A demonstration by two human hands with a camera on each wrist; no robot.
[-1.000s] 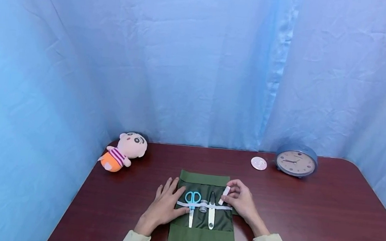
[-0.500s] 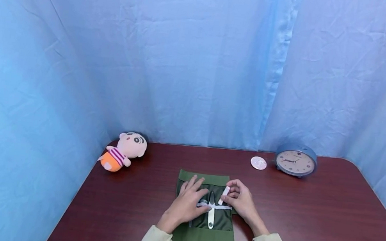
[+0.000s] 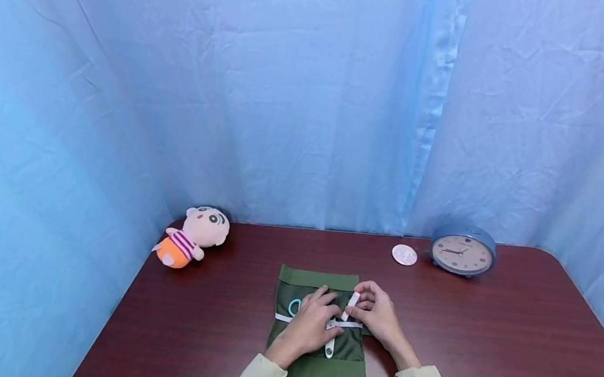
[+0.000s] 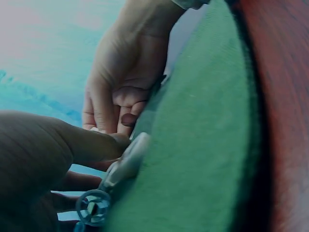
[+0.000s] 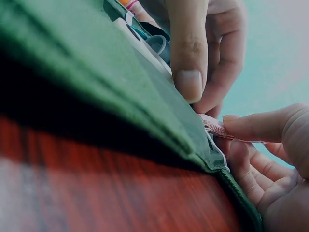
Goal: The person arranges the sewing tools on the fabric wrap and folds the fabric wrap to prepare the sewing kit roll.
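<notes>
A dark green fabric organizer (image 3: 326,375) lies open on the table, crossed by a white elastic band (image 3: 283,318). My left hand (image 3: 310,324) lies over its middle, and the thumb and forefinger pinch at the band in the right wrist view. Blue-handled scissors (image 3: 294,306) are partly hidden under this hand, as is a white-handled tool (image 3: 329,348). A round spool (image 4: 94,208) shows beside the left fingers. Between thumb and fingers, my right hand (image 3: 377,313) pinches a small flat white bundle (image 3: 351,306), pinkish and ridged like wound thread (image 5: 215,125), at the organizer's right edge.
A plush doll (image 3: 192,238) lies at the table's back left. Toward the back right stand a blue alarm clock (image 3: 463,251) and a round pale disc (image 3: 404,255). Blue curtains (image 3: 311,103) hang behind the reddish-brown table (image 3: 512,346).
From the organizer's left edge, my left hand has moved right across the scissors and spool to the band near the white-handled tool. My right hand keeps its pinch on the bundle, nearly still.
</notes>
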